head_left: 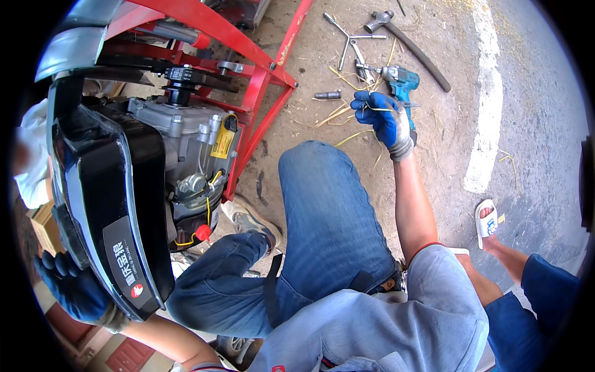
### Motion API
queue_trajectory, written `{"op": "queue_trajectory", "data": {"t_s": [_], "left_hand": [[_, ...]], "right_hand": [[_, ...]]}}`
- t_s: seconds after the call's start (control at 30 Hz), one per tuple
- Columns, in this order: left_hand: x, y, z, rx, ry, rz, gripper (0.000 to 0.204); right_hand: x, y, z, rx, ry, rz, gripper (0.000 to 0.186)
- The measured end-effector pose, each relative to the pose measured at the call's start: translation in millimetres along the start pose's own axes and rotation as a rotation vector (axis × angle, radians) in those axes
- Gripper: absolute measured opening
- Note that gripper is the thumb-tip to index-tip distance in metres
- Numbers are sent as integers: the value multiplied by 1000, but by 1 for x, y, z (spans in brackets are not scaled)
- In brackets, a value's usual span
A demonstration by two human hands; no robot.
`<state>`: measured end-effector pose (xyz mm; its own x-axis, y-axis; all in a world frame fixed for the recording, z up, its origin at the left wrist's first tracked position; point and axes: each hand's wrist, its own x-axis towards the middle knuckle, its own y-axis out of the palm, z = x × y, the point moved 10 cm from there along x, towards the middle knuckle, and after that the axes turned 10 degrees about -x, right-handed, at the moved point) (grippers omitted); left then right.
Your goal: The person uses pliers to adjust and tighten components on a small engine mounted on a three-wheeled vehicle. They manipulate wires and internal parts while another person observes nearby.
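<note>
My left hand (pixel 73 290), in a blue-and-grey work glove, is by the lower outer edge of a glossy black cover (pixel 102 180); its fingers are spread along that edge. The cover stands beside a grey metal engine (pixel 176 127) with a yellow tag (pixel 224 137) and a red cap (pixel 202 232). Over the ground to the right, my gloved right hand (pixel 385 123) has its fingers curled together. Whatever sits between them is too small to make out. Just beyond that hand lies a teal cordless impact driver (pixel 404 80), partly hidden by it.
A red metal frame (pixel 255 102) surrounds the engine. On the ground lie a hammer (pixel 412 46), a three-way socket wrench (pixel 346 38), a loose socket (pixel 327 95) and bits of straw. Another person's slippered foot (pixel 486 223) is at right; someone in white (pixel 36 149) is at far left.
</note>
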<state>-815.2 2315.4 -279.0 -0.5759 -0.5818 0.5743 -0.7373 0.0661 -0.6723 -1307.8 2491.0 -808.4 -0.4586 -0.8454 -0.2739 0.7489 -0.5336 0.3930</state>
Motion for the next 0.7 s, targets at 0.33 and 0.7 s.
{"op": "queue_trajectory", "data": {"t_s": [0.33, 0.7], "left_hand": [[0, 3, 2, -146, -107, -139, 53], [1, 26, 15, -762, -322, -326, 44]], "right_hand": [[-20, -2, 106, -1263, -528, -400, 29], [-69, 250, 164, -937, -1014, 294, 39]]}}
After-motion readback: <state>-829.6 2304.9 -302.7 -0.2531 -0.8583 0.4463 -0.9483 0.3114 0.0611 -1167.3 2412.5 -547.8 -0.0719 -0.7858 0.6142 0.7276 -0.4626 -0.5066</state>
